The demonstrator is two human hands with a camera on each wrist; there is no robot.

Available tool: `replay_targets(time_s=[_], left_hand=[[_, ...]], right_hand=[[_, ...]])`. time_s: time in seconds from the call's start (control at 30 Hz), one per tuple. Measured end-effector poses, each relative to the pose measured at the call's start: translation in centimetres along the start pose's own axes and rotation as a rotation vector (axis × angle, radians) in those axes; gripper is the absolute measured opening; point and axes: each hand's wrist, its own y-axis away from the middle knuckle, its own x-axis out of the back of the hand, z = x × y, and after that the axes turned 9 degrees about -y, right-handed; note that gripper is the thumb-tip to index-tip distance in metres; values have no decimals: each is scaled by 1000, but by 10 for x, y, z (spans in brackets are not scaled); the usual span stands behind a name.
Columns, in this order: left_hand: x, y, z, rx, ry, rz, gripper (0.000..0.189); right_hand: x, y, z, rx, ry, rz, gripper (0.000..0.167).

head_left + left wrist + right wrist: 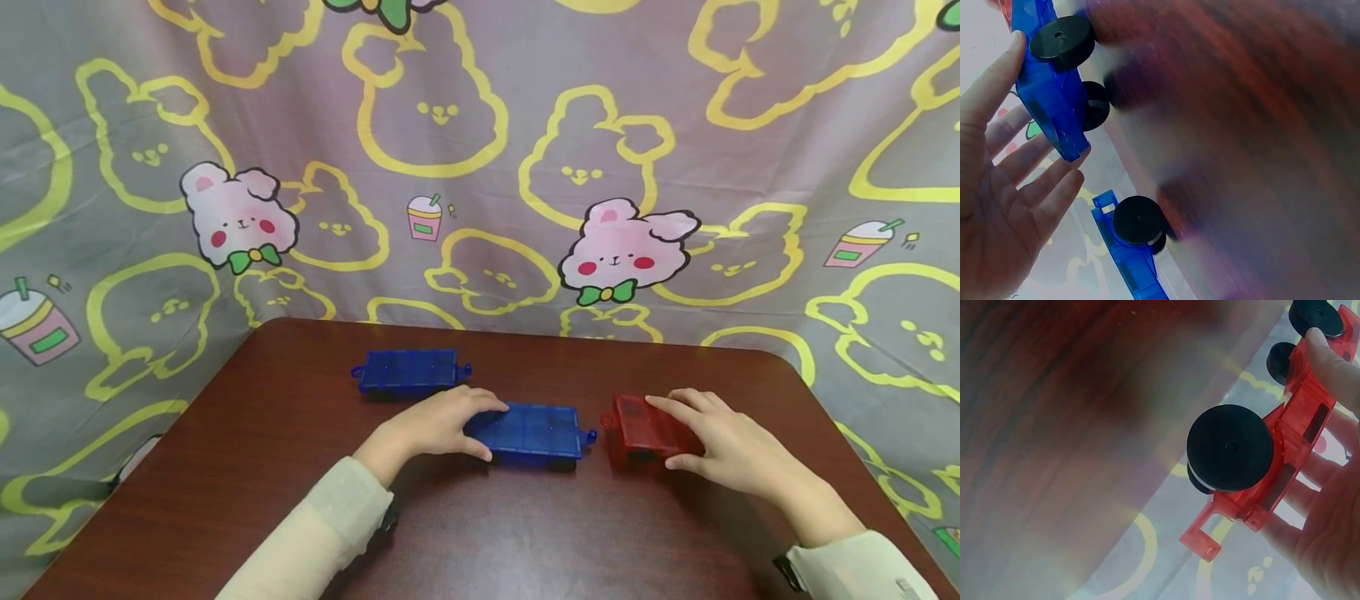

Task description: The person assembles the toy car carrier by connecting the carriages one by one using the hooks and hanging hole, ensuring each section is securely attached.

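Cloth backdrop (pixel 480 200): rabbit heads, yellow outlines and pink cups are covering the fabric that is hanging beyond both hands.
Left hand (pixel 442 425): thumb and fingers are pinching the left end of the nearer blue wagon (pixel 536 433), the thumb lying along its near edge and the fingers along its far edge.
Right hand (pixel 738 450): thumb and fingers are gripping the right part of the red wagon (pixel 648 427), again across near and far edges.
Hook (pixel 589 437): it is jutting from the blue wagon's right end, away from the left hand and toward the right one.
Ring (pixel 607 421): it is pointing from the red wagon toward the left hand, sitting near the hook (a small gap is showing between them).
Black wheels (pixel 1230 448): they are showing under the wagon beside the right thumb.
Farther blue wagon (pixel 408 371): it is standing just beyond the left hand, slightly to its left, untouched.
Table (pixel 480 525): dark reddish wood is stretching beneath and around both hands.
Sleeves (pixel 307 533): pale fabric is covering both forearms behind the wrists.
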Motion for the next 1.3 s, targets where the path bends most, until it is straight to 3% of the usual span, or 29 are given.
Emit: replay_targets(time_s=[0.87,1.3], left_hand=[[2,-1,2,-9,28,-2,68],[2,2,0,-8,-18,-10,71]], right_hand=[[-17,-6,-5,45,44,-29,80],[-18,-6,-7,30,33,-51,82]])
